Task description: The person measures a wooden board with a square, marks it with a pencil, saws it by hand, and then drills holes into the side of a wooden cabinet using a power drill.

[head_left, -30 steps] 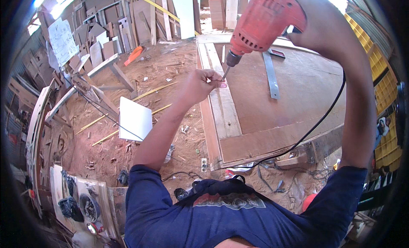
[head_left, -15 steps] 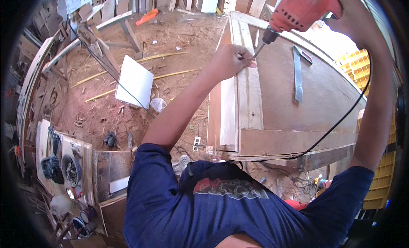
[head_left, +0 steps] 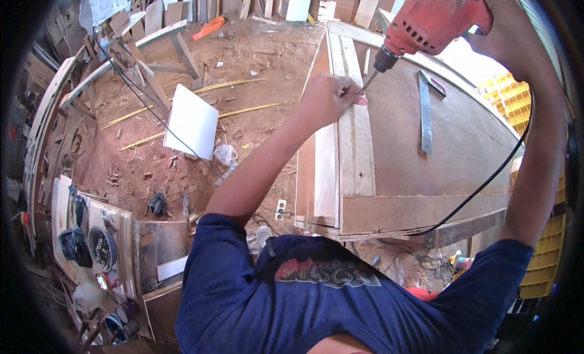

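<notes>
My right hand (head_left: 508,43) is wrapped round the handle of a red corded power drill (head_left: 431,24), raised at the upper right. From its chuck a long thin bit (head_left: 371,79) slants down to the fingertips of my left hand (head_left: 331,99). Those fingers are pinched together at the bit's tip, above a pale wooden strip (head_left: 364,153); whatever small thing they hold is too small to make out. The strip runs along the left side of a large brown wooden panel (head_left: 401,162). A try square (head_left: 425,122) with a metal blade lies on that panel.
The drill's black cord (head_left: 477,192) hangs across the panel's right side. Left of the panel, a white board (head_left: 191,121) stands tilted on the dirt floor among yellow strips (head_left: 248,109). Wooden trestles (head_left: 182,52) stand farther back. Yellow plastic crates (head_left: 508,101) are at the right.
The drill and both hands sit slightly lower in the picture, as does the panel. The bit's tip stays at my left fingertips, and both grips look the same.
</notes>
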`<state>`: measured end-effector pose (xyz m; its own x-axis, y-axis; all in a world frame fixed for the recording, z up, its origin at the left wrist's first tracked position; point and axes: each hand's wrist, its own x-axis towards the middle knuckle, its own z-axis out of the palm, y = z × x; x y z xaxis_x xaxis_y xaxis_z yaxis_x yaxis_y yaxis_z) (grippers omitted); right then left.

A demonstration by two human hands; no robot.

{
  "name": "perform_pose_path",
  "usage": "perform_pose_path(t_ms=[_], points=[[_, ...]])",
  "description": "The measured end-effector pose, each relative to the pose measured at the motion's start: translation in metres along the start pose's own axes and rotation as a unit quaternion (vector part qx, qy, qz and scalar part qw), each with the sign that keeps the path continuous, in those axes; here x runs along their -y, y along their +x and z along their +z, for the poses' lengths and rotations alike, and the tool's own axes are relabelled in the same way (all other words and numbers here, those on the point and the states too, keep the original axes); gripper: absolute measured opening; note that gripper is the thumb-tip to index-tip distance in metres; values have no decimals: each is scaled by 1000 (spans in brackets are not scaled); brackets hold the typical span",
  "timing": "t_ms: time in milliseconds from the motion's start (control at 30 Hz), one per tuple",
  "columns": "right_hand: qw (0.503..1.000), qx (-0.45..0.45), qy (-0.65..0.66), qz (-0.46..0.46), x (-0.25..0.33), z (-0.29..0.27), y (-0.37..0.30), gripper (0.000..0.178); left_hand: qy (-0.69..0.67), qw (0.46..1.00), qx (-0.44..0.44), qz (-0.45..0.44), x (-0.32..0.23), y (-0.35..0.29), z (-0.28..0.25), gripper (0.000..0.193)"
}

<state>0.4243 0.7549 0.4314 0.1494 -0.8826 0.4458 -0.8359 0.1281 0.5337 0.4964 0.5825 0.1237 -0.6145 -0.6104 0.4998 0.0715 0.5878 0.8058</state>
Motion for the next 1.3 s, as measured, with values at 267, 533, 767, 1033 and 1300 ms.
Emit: perform_pose_path(t_ms=[267,533,767,1033,1300], points=[[998,36,-30,42,-7,-1,2,64,22,999,-5,36,-7,4,7,22],[999,-15,-46,20,-5,9,-1,51,41,999,-21,27,-1,2,5,21],[998,38,8,52,-16,11,1,52,15,999,-27,24,5,3,11,22],[997,37,-32,59,-6,-1,-5,53,15,1000,-23,1,-1,1,9,25],[996,35,-10,79,-1,-1,-9,58,25,999,-10,-28,-5,0,8,29]])
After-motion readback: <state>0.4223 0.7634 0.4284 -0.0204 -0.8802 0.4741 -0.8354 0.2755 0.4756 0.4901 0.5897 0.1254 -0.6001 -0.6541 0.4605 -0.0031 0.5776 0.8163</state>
